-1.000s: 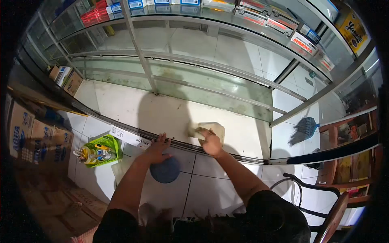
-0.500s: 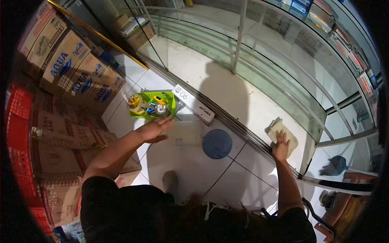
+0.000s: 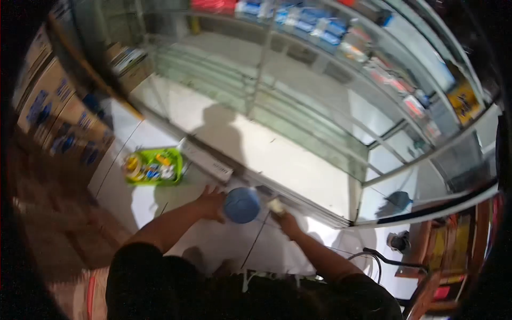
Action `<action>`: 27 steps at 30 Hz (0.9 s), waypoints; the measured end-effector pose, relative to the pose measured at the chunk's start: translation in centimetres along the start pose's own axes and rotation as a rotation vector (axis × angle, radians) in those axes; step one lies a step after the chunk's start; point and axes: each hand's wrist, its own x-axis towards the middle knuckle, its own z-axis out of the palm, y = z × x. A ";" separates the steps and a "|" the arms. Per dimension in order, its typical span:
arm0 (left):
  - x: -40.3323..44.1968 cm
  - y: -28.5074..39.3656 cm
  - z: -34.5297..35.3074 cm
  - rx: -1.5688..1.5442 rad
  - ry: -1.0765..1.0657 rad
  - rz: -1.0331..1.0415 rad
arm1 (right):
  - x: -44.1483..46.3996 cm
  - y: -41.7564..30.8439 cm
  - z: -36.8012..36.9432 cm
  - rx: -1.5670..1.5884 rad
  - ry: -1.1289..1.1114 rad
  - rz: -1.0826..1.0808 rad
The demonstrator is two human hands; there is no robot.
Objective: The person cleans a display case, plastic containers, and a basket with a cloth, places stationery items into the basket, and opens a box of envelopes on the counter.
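We've got our left hand point(image 3: 212, 204) spread just beside a round blue object point(image 3: 241, 205) on the floor point(image 3: 246, 239); our right hand point(image 3: 286, 224) pinches a pale cloth point(image 3: 276, 206) near the display case's front edge point(image 3: 312, 207)!

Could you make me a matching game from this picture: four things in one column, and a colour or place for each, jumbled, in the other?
Things:
1. cloth
2. basket
3. round thing
4. long box

Colours and places:
A. white, on the floor along the glass cabinet
B. in the right hand
C. bright green, with small items inside
D. blue, next to the left hand

Right pairs: 1-B, 2-C, 3-D, 4-A
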 end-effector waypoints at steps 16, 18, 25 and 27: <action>-0.1 4.5 -10.6 -1.021 0.925 0.527 | -6.6 -17.7 -10.5 0.795 -0.148 -0.258; -1.2 7.9 -13.5 -0.924 0.933 0.589 | -7.4 -18.9 -11.5 1.026 -0.196 -0.407; -1.3 12.5 -15.6 -0.764 1.130 0.760 | -8.4 -19.9 -13.9 1.057 -0.120 -0.612; -1.9 12.7 -17.0 -0.869 0.988 0.726 | -8.4 -20.6 -13.9 0.929 0.039 -0.640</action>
